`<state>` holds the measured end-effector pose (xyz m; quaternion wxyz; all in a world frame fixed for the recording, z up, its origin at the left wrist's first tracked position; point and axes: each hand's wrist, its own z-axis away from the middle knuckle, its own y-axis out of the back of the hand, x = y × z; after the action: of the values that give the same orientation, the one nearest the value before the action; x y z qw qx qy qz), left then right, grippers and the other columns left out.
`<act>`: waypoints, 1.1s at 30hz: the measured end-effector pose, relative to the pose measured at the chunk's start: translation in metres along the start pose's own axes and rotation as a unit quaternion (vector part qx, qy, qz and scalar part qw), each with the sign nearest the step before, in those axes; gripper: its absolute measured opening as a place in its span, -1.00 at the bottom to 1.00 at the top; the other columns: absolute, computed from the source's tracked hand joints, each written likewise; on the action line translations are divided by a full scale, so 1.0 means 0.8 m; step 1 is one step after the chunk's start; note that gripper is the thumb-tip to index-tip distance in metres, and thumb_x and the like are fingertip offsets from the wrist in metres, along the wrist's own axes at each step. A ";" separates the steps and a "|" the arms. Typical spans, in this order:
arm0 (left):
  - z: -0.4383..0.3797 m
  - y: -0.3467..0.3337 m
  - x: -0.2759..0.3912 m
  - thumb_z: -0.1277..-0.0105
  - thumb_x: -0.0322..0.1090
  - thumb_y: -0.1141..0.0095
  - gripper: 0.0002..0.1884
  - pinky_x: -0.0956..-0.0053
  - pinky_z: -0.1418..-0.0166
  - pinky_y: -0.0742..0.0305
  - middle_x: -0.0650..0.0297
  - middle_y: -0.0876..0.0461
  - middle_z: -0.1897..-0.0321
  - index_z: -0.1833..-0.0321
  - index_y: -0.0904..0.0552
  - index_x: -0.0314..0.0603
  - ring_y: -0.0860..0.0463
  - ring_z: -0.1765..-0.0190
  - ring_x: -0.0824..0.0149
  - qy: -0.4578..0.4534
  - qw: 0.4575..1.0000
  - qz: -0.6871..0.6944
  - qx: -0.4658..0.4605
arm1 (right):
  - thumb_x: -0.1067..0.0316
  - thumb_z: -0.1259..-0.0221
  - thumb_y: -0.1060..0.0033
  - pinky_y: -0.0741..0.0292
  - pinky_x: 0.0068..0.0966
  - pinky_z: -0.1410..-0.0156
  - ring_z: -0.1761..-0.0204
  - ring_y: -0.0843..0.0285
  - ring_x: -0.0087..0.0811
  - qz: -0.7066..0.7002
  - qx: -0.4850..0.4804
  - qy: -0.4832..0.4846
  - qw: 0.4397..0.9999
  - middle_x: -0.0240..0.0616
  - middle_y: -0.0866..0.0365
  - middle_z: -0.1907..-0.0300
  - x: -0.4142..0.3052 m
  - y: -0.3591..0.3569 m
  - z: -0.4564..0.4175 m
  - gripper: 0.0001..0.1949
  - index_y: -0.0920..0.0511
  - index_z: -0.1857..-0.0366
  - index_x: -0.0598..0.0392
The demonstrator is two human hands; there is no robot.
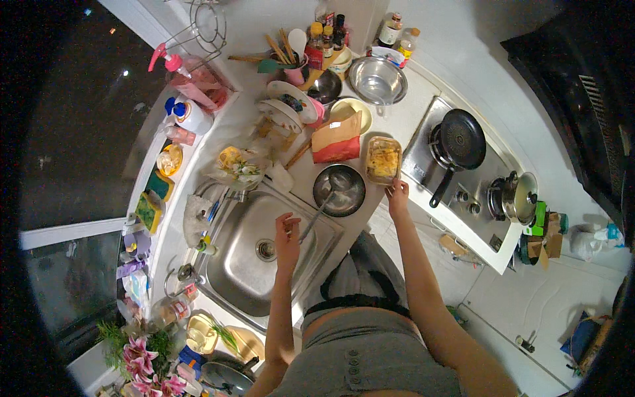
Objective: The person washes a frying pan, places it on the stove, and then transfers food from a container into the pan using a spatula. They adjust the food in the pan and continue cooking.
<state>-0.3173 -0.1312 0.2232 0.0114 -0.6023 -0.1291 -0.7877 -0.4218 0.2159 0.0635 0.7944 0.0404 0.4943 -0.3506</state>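
Note:
My left hand (286,240) hovers above the stainless steel sink (233,263), fingers loosely curled and apart, with nothing visible in them. Close to its right side is the handle end of a metal ladle (322,206). The ladle's bowl rests in a dark round metal bowl (347,202) on the counter beside the sink. With its fingertips, my right hand (398,198) grips the near end of a rectangular glass food container (384,158). Yellowish food lies inside the container, which sits at the counter edge between the bowl and the gas stove.
Right of the counter is a gas stove (421,164) with a black frying pan (464,139) and a lidded steel pot (518,198). A brown-and-red paper packet (337,139), a steel basin (378,82) and stacked dishes (283,106) stand behind. Sponges (148,211) line the sill.

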 end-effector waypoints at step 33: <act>-0.056 -0.114 0.157 -0.56 0.27 0.44 -0.25 -0.01 -0.54 -0.27 0.01 -0.37 -0.46 -0.57 -0.19 -0.16 -0.40 -0.47 0.04 0.090 0.630 0.711 -0.298 | 0.24 -0.53 -0.04 -0.52 -0.34 -0.27 -0.22 -0.51 -0.41 0.136 -0.288 -0.021 0.948 -0.31 -0.47 -0.29 -0.249 -0.170 0.311 -0.55 -0.29 -0.41 0.05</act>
<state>-0.4098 -0.0357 0.3144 0.3998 -0.4040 0.5829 -0.5807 -0.3676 0.1150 0.3901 0.8227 -0.1309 0.5470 -0.0831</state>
